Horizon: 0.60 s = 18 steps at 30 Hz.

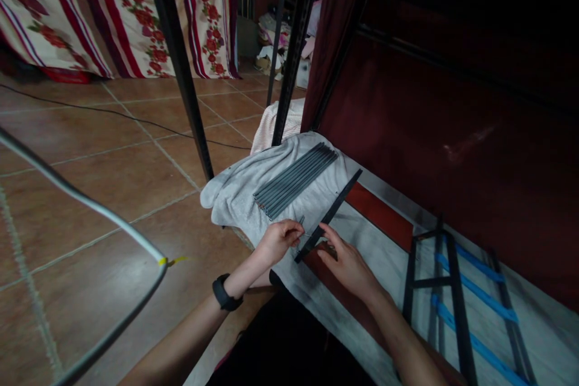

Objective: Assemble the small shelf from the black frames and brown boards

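My left hand (pixel 283 238), wearing a black wristband, pinches a thin metal piece (pixel 308 234) that reaches toward a narrow black metal bar (pixel 335 210). Too little of that piece shows to name its exact kind. The bar lies slanted over a grey blanket. At its near half is my right hand (pixel 344 256), index fingertip against the bar's edge and thumb lower down; its other fingers curl partly out of sight. Just beyond my hands, a row of grey metal tubes (pixel 296 181) rests side by side on the blanket (pixel 235 193).
Black frame pieces with blue straps (pixel 479 295) lie at right. Upright black posts (pixel 183 66) stand ahead. A bent grey tube (pixel 113 217) with a yellow tie arches over the tiled floor (pixel 90 193) at left. A dark cable (pixel 136 117) crosses the floor. A floral curtain (pixel 104 12) hangs behind.
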Each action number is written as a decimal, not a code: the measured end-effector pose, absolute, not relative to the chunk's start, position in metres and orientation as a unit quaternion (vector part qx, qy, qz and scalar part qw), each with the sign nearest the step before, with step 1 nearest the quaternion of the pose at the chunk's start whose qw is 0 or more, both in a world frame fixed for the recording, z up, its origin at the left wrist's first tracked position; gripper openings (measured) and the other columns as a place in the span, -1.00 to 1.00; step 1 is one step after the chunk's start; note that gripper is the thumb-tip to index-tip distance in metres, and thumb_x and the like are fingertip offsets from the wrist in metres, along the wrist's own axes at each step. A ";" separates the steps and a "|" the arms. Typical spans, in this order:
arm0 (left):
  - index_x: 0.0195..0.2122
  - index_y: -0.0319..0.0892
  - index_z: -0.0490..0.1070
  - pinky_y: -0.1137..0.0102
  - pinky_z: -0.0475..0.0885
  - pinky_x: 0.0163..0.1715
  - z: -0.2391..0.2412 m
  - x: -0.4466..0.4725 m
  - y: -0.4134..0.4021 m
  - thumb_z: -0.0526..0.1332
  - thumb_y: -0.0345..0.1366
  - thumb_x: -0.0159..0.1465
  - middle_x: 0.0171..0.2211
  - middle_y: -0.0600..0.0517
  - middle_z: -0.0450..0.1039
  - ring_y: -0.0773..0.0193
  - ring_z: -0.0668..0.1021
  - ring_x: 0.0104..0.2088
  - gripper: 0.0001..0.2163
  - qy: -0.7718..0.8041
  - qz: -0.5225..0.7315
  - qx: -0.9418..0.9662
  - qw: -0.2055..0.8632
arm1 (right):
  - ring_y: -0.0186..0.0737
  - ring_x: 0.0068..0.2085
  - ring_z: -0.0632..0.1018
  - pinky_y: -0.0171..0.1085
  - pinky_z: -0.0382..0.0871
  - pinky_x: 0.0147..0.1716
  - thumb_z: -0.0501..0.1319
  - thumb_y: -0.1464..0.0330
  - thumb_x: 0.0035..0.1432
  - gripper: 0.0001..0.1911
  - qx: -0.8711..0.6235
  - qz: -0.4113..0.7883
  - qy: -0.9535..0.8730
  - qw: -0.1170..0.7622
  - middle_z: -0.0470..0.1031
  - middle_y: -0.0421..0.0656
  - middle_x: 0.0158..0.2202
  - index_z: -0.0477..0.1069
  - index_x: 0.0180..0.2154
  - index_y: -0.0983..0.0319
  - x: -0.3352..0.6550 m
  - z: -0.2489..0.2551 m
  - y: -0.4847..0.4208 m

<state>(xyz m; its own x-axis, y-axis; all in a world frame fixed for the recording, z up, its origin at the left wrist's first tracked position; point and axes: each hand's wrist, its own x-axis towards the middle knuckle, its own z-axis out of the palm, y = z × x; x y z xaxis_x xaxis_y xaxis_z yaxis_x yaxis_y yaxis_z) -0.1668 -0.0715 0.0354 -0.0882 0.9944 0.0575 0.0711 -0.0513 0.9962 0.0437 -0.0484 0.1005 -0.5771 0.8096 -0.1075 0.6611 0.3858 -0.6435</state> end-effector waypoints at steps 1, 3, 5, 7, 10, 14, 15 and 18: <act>-0.34 -0.21 0.53 0.43 0.42 -0.42 0.036 -0.168 -0.071 0.21 -0.32 0.23 -0.41 0.00 0.49 0.31 0.51 -0.48 -0.88 0.524 0.516 0.520 0.434 | -0.11 0.23 0.47 -0.03 0.33 0.23 0.12 0.32 0.30 -0.35 -0.446 0.328 -0.825 0.113 0.42 -0.03 0.26 0.07 0.38 0.10 0.044 0.100 -0.049; -0.33 -0.21 0.53 0.45 0.41 -0.42 0.037 -0.170 -0.071 0.20 -0.34 0.24 -0.39 0.00 0.49 0.32 0.52 -0.46 -0.88 0.518 0.514 0.541 0.419 | -0.10 0.24 0.46 -0.02 0.32 0.24 0.12 0.32 0.30 -0.34 -0.448 0.326 -0.825 0.115 0.42 -0.03 0.26 0.07 0.39 0.10 0.044 0.099 -0.049; -0.34 -0.21 0.52 0.47 0.41 -0.42 0.037 -0.172 -0.072 0.20 -0.36 0.26 -0.41 0.02 0.47 0.34 0.51 -0.47 -0.89 0.510 0.513 0.550 0.418 | -0.09 0.23 0.47 -0.01 0.34 0.23 0.12 0.32 0.29 -0.34 -0.452 0.325 -0.822 0.119 0.44 -0.04 0.24 0.08 0.39 0.09 0.044 0.099 -0.050; -0.33 -0.21 0.51 0.47 0.40 -0.42 0.037 -0.173 -0.073 0.20 -0.38 0.26 -0.41 0.03 0.47 0.36 0.50 -0.48 -0.90 0.501 0.514 0.553 0.423 | -0.09 0.22 0.48 0.00 0.35 0.22 0.13 0.31 0.29 -0.35 -0.456 0.325 -0.819 0.124 0.45 -0.05 0.23 0.09 0.38 0.07 0.044 0.098 -0.051; -0.33 -0.21 0.51 0.49 0.39 -0.41 0.037 -0.172 -0.074 0.18 -0.41 0.28 -0.40 0.03 0.46 0.36 0.50 -0.46 -0.88 0.489 0.518 0.559 0.424 | -0.09 0.21 0.49 0.00 0.36 0.21 0.13 0.30 0.30 -0.36 -0.457 0.330 -0.816 0.127 0.47 -0.07 0.22 0.10 0.38 0.06 0.045 0.098 -0.052; -0.33 -0.20 0.51 0.49 0.37 -0.42 0.036 -0.170 -0.073 0.16 -0.44 0.30 -0.41 0.04 0.45 0.36 0.49 -0.46 -0.86 0.478 0.528 0.565 0.417 | -0.11 0.20 0.51 -0.02 0.39 0.19 0.13 0.26 0.30 -0.37 -0.465 0.334 -0.810 0.130 0.49 -0.11 0.19 0.12 0.36 0.02 0.047 0.098 -0.052; -0.32 -0.20 0.51 0.49 0.36 -0.42 0.036 -0.169 -0.072 0.15 -0.45 0.30 -0.41 0.04 0.45 0.36 0.49 -0.45 -0.85 0.478 0.527 0.571 0.410 | -0.11 0.19 0.51 -0.01 0.39 0.19 0.14 0.25 0.30 -0.37 -0.468 0.334 -0.808 0.128 0.50 -0.12 0.18 0.12 0.36 0.01 0.048 0.097 -0.052; -0.32 -0.20 0.51 0.48 0.36 -0.38 0.038 -0.169 -0.072 0.13 -0.48 0.32 -0.39 0.02 0.46 0.34 0.49 -0.41 -0.83 0.475 0.523 0.598 0.378 | -0.12 0.17 0.53 0.00 0.39 0.19 0.14 0.24 0.29 -0.37 -0.477 0.334 -0.804 0.121 0.49 -0.13 0.19 0.12 0.36 -0.01 0.050 0.095 -0.051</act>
